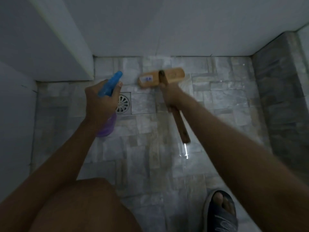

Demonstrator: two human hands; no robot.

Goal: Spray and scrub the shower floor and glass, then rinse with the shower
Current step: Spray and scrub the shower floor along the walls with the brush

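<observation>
**Spray bottle in left hand, brush in right, over wet shower floor**

Seen from above, looking down into a dim shower stall. Left hand (100,99) wrapped tight around the neck of a spray bottle (107,104), fingers curled shut, one fingertip resting forward near the trigger. Blue spray head pointing up and away toward the back wall; purple body of the bottle hanging below the hand, partly hidden behind the wrist. Bottle held in the air, just left of the floor drain (123,103) and overlapping its edge in the picture.

Right hand (170,96) closed firmly round the dark wooden handle of a scrub brush (161,78), gripping near the head end, with the rest of the handle sticking out back toward the body. Pale wooden brush head lying crosswise near the back wall (167,30), with a small label on its left half. Cannot tell whether the bristles actually touch the tiles, though the head sits low over them.

Shower floor (217,97) of grey and beige stone-look tiles, shiny with wet patches and bright glints to the right of the handle end. Square metal drain with a round slotted grate set into the floor between the two hands. Darker tiled kerb (280,91) running along the right side. White walls at back and left.

At the bottom edge, a bare knee (87,206) on the left and a foot in a dark sandal (220,213) on the right, both inside the stall.
</observation>
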